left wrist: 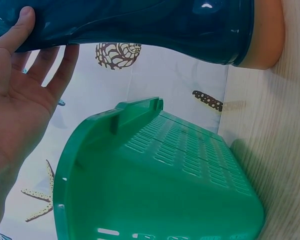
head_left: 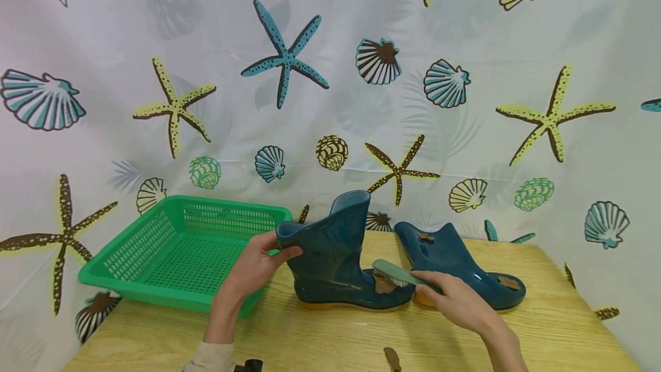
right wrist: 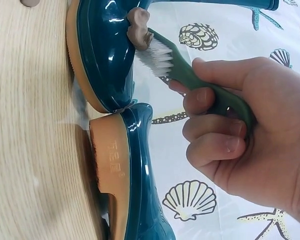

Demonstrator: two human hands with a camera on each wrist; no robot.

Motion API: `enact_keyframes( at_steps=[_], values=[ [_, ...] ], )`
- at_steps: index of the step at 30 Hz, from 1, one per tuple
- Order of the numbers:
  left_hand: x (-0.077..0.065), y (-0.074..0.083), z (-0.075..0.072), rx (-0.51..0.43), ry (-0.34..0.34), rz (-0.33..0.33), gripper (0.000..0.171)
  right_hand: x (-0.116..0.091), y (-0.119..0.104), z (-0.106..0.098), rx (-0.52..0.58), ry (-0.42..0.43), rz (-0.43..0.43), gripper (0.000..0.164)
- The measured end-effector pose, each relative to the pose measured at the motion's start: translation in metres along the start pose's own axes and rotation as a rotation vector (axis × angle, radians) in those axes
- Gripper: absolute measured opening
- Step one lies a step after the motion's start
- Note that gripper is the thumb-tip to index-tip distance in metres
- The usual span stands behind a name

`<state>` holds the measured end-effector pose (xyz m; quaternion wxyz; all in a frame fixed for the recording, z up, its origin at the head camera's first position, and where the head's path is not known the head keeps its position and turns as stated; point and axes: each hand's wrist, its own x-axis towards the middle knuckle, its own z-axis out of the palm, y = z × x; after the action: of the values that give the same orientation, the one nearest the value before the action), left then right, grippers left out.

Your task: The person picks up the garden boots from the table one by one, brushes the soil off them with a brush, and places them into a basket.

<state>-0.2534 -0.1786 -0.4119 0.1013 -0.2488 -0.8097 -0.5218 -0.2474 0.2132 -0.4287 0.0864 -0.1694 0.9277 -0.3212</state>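
A dark blue rain boot [head_left: 330,257] with a tan sole stands upright on the table, toe to the right. My left hand [head_left: 255,266] holds it by the upper shaft; the thumb lies on the near side, fingers [left wrist: 62,75] behind. In my right hand [right wrist: 240,120] is a green scrub brush [right wrist: 187,75] with white bristles, gripped by its handle. The bristles touch a brown mud-like patch [right wrist: 139,27] on the boot's toe. A second rain boot [head_left: 444,257] lies on its side to the right, with brown patches on its shaft and toe.
On the left of the wooden table [head_left: 310,343] sits a green plastic basket [head_left: 98,274] with slotted walls. A small brown piece [head_left: 392,359] lies near the front edge. Behind everything hangs a white curtain [head_left: 330,119] printed with shells and starfish.
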Motion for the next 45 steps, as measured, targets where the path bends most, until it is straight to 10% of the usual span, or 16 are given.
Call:
enact_keyframes(
  at_steps=[45],
  values=[
    [0.0004,0.0017,0.0005,-0.023,-0.020,-0.021,0.031,-0.0007,-0.0035,-0.0041,-0.008,-0.016,-0.008,0.046]
  ],
)
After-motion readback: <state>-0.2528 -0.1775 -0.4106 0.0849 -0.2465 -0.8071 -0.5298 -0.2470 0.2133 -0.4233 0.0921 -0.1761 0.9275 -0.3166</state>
